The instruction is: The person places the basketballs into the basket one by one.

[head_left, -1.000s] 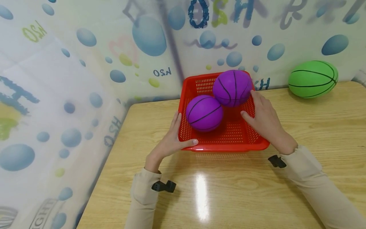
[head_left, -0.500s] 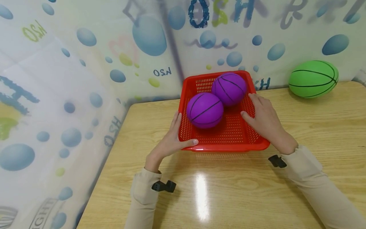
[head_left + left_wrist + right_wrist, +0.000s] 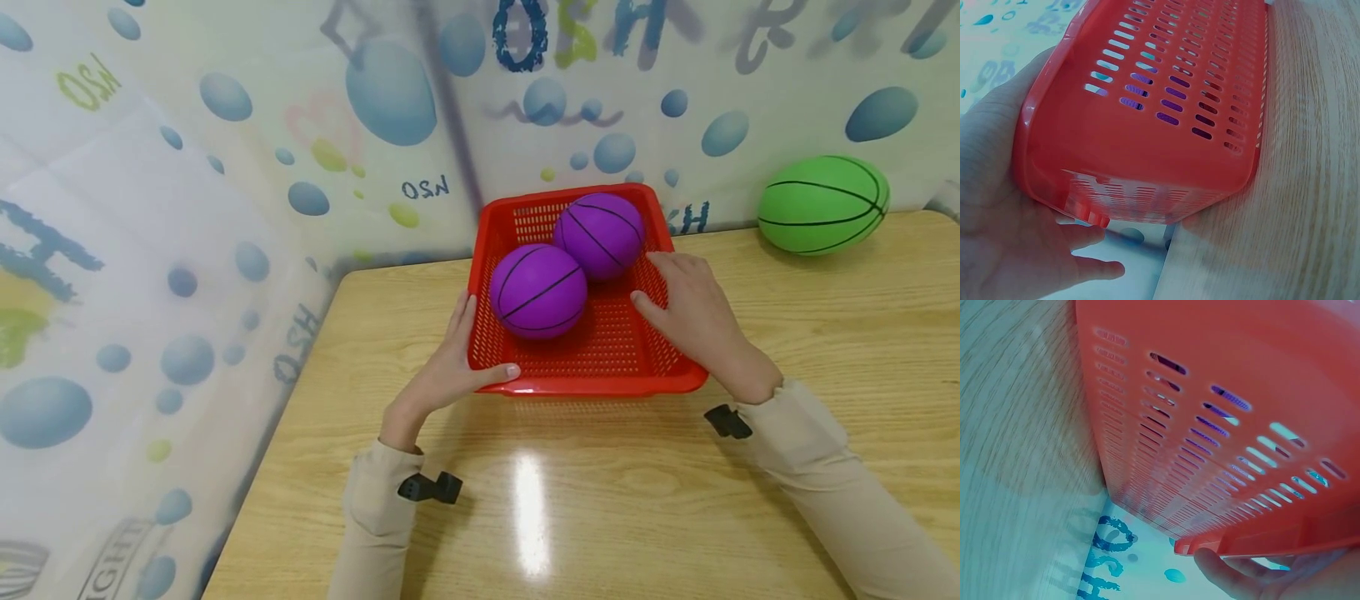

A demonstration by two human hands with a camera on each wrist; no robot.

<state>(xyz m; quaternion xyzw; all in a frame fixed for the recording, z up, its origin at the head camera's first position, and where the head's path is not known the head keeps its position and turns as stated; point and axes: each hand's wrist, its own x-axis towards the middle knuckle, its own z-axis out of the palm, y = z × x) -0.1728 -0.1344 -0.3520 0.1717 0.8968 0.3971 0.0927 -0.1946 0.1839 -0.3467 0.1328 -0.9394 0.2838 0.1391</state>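
Note:
Two purple balls with black basketball lines lie in a red perforated plastic basket [image 3: 600, 387] on the table. The rear ball [image 3: 600, 237] leans against the front-left ball [image 3: 538, 291]. At the basket's near left corner my left hand [image 3: 448, 367] holds the rim, thumb over the front edge and fingers along the left side. My right hand [image 3: 697, 312] holds the right rim, its thumb and fingertips reaching over to the inside. In the right wrist view, fingers [image 3: 1229, 578] show at the rim, partly hidden by the basket wall.
A green basketball-patterned ball [image 3: 823, 205] rests at the back right of the wooden table [image 3: 600, 500], near the wall. The printed wall [image 3: 247, 192] stands close behind the basket and along the table's left edge.
The rear purple ball has dropped lower into the basket and shifted left, away from my right fingers. Those fingers have drawn down toward the right rim. My left hand has stayed put.

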